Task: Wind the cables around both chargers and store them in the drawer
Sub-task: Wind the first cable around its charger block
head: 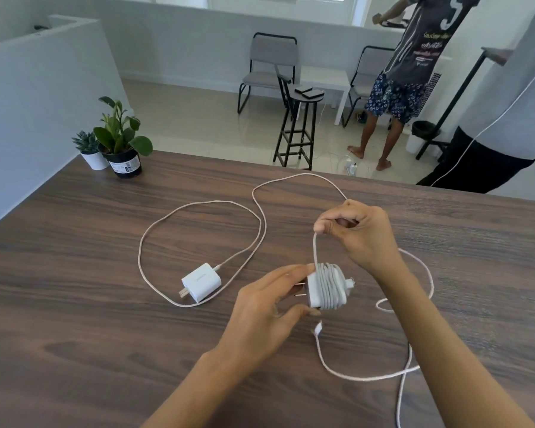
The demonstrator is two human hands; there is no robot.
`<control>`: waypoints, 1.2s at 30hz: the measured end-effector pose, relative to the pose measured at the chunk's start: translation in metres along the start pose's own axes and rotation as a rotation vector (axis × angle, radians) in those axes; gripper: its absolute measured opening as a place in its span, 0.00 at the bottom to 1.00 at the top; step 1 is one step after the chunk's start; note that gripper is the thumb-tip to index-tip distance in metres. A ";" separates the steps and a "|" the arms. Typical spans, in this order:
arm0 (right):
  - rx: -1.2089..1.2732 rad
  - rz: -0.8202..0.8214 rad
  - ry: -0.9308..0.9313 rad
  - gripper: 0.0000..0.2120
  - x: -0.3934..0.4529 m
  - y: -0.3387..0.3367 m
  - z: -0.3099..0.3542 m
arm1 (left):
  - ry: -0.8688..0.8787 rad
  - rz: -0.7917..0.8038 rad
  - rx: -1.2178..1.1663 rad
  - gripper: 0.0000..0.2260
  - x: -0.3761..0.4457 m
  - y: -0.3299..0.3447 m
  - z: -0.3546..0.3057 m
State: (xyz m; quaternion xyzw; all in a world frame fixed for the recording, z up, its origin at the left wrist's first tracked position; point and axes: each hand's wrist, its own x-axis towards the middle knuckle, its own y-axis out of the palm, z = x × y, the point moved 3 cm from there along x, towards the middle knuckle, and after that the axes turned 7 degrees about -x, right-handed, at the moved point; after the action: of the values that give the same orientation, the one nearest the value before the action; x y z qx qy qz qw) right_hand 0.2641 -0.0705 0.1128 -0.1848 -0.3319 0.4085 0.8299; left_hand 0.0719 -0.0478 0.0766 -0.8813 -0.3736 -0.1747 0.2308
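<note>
My left hand (266, 307) grips a white charger (317, 290) by its plug end, prongs pointing left. Several turns of white cable (332, 287) are wrapped around its body. My right hand (357, 233) pinches the same cable just above the charger, holding it taut. The loose rest of that cable (368, 377) loops on the table to the right and under my right forearm. A second white charger (202, 282) lies flat on the table to the left, its cable (155, 230) unwound in a wide loop. No drawer is in view.
The dark wooden table (74, 304) carries two potted plants (121, 140) at its far left corner. Beyond the far edge are a black stool (300, 125), chairs and two standing people (399, 88).
</note>
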 end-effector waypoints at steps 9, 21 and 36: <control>0.284 -0.022 0.182 0.09 -0.016 0.012 -0.014 | 0.019 -0.193 -0.093 0.20 0.002 -0.019 -0.019; -0.262 -0.316 -0.280 0.10 -0.075 0.041 -0.003 | -0.240 -0.424 -0.393 0.23 0.038 -0.045 -0.014; -0.292 -0.207 -0.299 0.04 -0.085 0.033 0.031 | -0.154 -0.339 0.015 0.25 0.044 -0.045 0.029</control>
State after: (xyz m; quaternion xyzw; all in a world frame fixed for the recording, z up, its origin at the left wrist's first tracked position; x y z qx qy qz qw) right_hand 0.1857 -0.1177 0.0816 -0.2052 -0.5239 0.2915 0.7736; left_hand 0.0716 0.0204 0.0859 -0.8148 -0.5346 -0.1403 0.1751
